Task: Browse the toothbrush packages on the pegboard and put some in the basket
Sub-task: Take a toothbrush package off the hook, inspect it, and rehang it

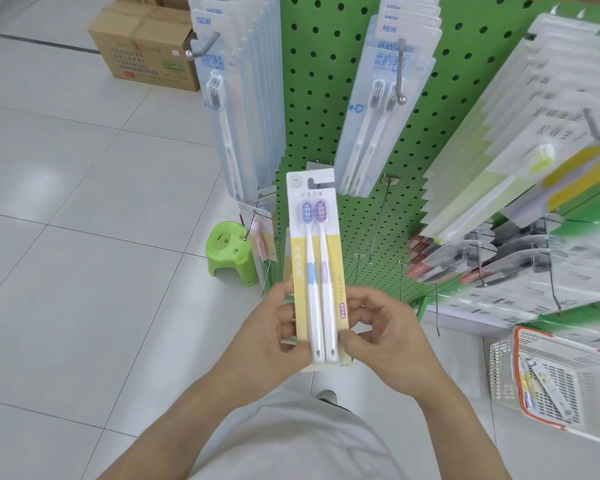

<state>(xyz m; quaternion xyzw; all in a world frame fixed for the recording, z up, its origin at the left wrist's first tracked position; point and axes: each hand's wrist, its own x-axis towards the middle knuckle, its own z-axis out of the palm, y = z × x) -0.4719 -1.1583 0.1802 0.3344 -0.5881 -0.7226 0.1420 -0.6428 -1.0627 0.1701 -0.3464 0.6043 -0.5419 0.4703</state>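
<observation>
Both hands hold one toothbrush package (315,268) upright before the green pegboard (329,81). The left hand (274,332) curls its fingers round the card's lower left edge; the right hand (381,336) pinches the lower right edge. The yellow-and-white card carries two brushes, one blue, one purple. The basket (555,375) sits on the floor, lower right, with packages inside.

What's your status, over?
Left hand and right hand both grip two-brush pack, off its hook. Basket lower right, some packs inside. Path clear.

Left hand (274,327) and right hand (381,330) raised together, fingers curled, pinching
</observation>
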